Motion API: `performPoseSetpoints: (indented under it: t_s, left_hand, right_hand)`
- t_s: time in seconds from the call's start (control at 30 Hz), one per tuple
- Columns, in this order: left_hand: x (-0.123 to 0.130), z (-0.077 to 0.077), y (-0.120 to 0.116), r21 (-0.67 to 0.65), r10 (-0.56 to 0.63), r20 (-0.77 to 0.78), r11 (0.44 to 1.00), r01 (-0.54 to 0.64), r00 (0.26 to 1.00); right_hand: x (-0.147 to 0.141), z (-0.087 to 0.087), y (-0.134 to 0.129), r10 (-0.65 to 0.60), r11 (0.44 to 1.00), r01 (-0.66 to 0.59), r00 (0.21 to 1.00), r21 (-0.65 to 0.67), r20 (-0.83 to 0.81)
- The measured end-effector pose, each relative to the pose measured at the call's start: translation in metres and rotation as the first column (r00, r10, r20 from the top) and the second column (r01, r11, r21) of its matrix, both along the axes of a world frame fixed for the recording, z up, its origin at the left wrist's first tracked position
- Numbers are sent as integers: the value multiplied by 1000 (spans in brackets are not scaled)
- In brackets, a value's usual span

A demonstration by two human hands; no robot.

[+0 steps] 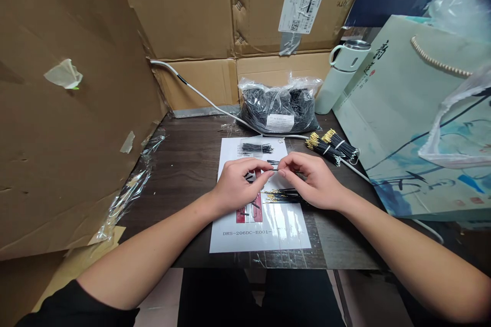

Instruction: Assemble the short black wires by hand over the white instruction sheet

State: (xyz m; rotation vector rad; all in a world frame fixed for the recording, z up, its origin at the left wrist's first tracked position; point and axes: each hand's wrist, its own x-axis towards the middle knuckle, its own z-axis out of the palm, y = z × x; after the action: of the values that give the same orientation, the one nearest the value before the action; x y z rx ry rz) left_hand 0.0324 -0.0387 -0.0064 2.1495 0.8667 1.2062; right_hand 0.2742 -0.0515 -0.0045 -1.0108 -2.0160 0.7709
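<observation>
My left hand and my right hand meet above a white printed sheet. Both pinch a thin black piece between thumb and forefinger, one hand at each end. Beneath my right hand lie black wires with gold tips. Small black pieces rest on a red-and-white patch under my left hand. Beyond the hands, a clear small bag with black pieces sits on the sheet's far part.
Further back stand a plastic bag of black parts and a white bottle. Two wire bundles lie to the right, by a white cable. Cardboard walls and a paper bag border the table.
</observation>
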Motion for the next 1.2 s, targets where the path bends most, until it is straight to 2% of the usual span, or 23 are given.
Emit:
performPoseSetpoints:
  t_s: [1.2]
  left_hand:
    - [0, 2, -1, -8, 0, -10, 1000, 0, 1000]
  right_hand:
    - [3, 3, 1, 12, 998, -14, 999, 58, 33]
